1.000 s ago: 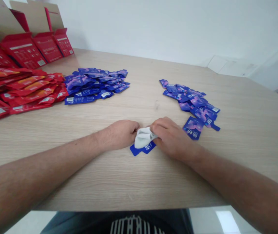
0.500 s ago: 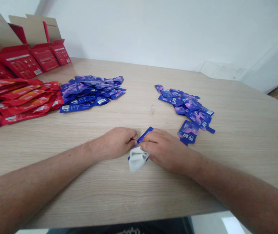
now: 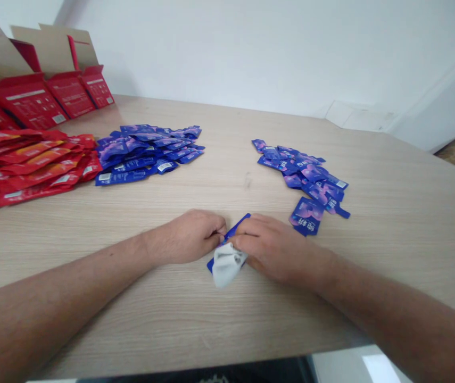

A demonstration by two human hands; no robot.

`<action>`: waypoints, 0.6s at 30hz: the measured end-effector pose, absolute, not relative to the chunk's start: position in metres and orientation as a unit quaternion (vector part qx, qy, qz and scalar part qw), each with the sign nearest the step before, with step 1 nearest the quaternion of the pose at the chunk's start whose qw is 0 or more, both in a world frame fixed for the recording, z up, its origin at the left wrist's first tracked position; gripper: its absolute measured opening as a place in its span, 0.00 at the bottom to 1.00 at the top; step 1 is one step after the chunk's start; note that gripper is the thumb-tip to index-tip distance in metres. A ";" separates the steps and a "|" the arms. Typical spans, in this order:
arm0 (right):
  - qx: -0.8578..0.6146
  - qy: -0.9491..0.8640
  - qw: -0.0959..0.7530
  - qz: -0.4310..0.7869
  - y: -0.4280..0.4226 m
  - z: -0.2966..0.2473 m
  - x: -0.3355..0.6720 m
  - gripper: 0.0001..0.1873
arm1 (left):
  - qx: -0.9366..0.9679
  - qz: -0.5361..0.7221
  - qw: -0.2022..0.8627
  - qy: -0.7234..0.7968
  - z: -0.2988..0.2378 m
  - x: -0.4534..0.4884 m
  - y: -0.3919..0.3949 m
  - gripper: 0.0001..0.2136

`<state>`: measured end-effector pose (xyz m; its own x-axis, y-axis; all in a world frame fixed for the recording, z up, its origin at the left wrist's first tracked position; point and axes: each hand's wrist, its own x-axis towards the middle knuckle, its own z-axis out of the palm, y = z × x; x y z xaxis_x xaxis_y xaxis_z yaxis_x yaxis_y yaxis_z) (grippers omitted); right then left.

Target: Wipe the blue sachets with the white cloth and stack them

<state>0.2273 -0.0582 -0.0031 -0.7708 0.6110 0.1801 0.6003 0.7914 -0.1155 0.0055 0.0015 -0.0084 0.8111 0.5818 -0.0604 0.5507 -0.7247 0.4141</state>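
Wood-grain table (image 3: 91, 223), centre front: left hand (image 3: 193, 236) and right hand (image 3: 269, 250) both pinched shut on blue sachet (image 3: 237, 230). White wipe (image 3: 225, 266) now bunched at its near end; a second ago it sat at the far end, so the sachet has been turned round

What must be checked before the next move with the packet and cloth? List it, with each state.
1. Left hand grips the packet: ok, fingertips pinch its left edge.
2. Right hand holds the cloth: ok, cloth lies on the packet's near end.
3. Packet's face: cannot tell, hands and cloth cover most of it.
4. Loose packet clear of the right hand: ok, they are apart.
5. Left pile and right pile kept separate: ok, bare table lies between them.
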 end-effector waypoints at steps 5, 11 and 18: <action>-0.407 -0.901 0.153 0.002 -0.049 -0.008 0.234 0.07 | 0.927 0.034 0.209 0.310 -0.008 0.006 0.002 0.09; -0.310 -0.945 0.105 0.023 -0.056 -0.006 0.228 0.07 | 0.927 0.040 0.216 0.305 -0.010 0.005 0.002 0.09; -0.378 -0.915 0.140 0.007 -0.051 -0.008 0.233 0.06 | 0.925 0.045 0.216 0.309 -0.009 0.005 0.002 0.09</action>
